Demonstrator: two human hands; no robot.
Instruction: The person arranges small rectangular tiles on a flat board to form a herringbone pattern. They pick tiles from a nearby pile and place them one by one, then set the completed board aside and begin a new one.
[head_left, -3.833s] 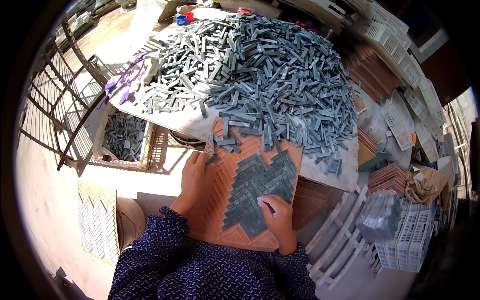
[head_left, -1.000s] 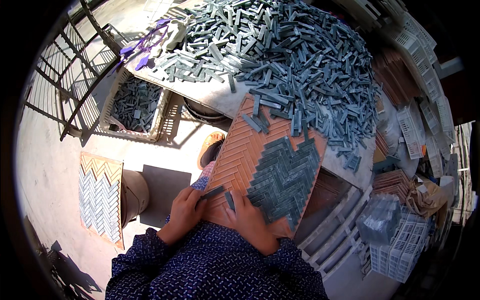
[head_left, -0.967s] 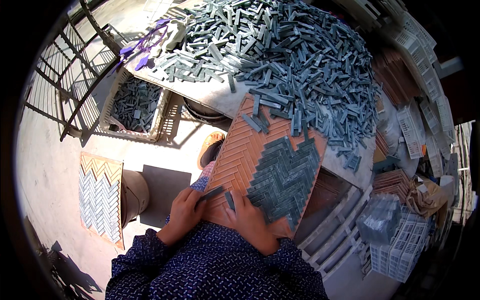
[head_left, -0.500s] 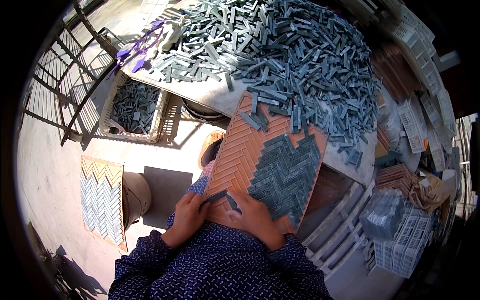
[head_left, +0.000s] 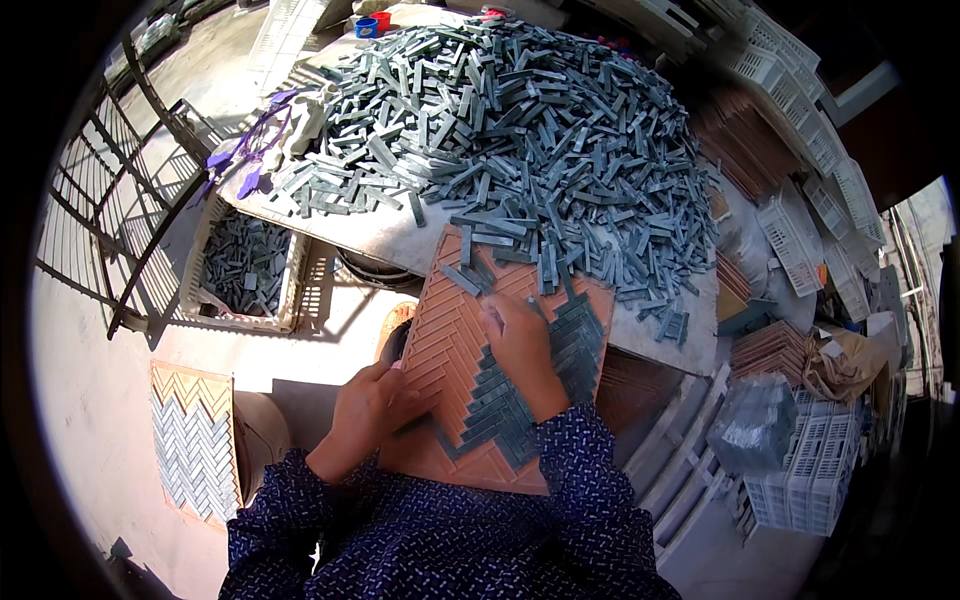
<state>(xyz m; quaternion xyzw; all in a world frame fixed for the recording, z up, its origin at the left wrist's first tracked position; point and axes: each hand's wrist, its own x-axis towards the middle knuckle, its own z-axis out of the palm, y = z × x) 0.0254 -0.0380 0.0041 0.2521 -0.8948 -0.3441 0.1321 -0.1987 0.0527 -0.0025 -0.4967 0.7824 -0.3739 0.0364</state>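
Note:
An orange tray with a herringbone of slots (head_left: 425,300) lies tilted across my lap, its far end against the table. Dark grey-green stone strips (head_left: 500,405) fill a zigzag band on its right side. Low at the tray's left edge is my left hand (head_left: 365,408), its fingers smeared by motion and closed on a dark stone strip (head_left: 411,426). My right hand (head_left: 522,345) is over the upper middle of the tray, fingers curled, just below a few loose strips (head_left: 468,277). Whatever its fingertips hold is hidden.
A large heap of strips (head_left: 520,140) covers the pale table (head_left: 345,235). At left stand a crate of strips (head_left: 295,280) and a filled tray (head_left: 190,450) leaning on a bucket (head_left: 262,440). White crates (head_left: 805,480) and a plastic-wrapped stack (head_left: 752,425) are at right.
My right hand has moved up the tray from its lower edge towards the loose strips. A strip now lies at the band's lower left. My left hand has shifted slightly; the whole view has also shifted.

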